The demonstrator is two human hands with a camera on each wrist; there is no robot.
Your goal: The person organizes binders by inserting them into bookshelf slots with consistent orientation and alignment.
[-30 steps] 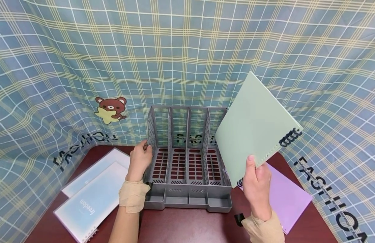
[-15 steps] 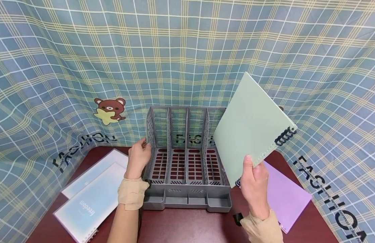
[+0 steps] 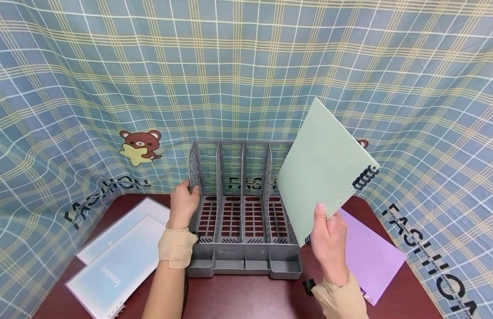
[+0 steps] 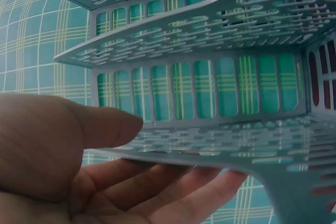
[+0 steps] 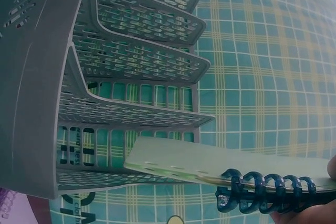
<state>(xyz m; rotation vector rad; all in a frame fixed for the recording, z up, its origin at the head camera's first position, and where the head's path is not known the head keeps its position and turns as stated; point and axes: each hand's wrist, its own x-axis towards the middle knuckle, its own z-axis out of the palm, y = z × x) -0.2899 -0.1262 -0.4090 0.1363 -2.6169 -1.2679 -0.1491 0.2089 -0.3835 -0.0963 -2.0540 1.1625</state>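
A grey file rack (image 3: 246,248) with upright perforated dividers stands in the middle of the table. My left hand (image 3: 184,204) holds its left side panel (image 4: 210,153), thumb on the inner face and fingers behind the outer face in the left wrist view. My right hand (image 3: 329,241) grips a pale green ring-bound notebook (image 3: 322,164) by its spine edge, thumb on the cover. The notebook is tilted at the rack's right side, and its dark rings (image 5: 268,187) show in the right wrist view. There, its far corner lies over the rightmost slot's opening.
Two blue-and-white notebooks (image 3: 115,270) lie overlapping on the left of the dark red table (image 3: 238,297). A purple notebook (image 3: 374,257) lies at the right, partly behind my right hand. Small front compartments (image 3: 230,264) line the rack. Plaid cloth (image 3: 246,79) surrounds the table.
The green notebook in my right hand has shifted slightly left relative to the rack. My left hand stays at the rack's left panel. The whole view has drifted a little.
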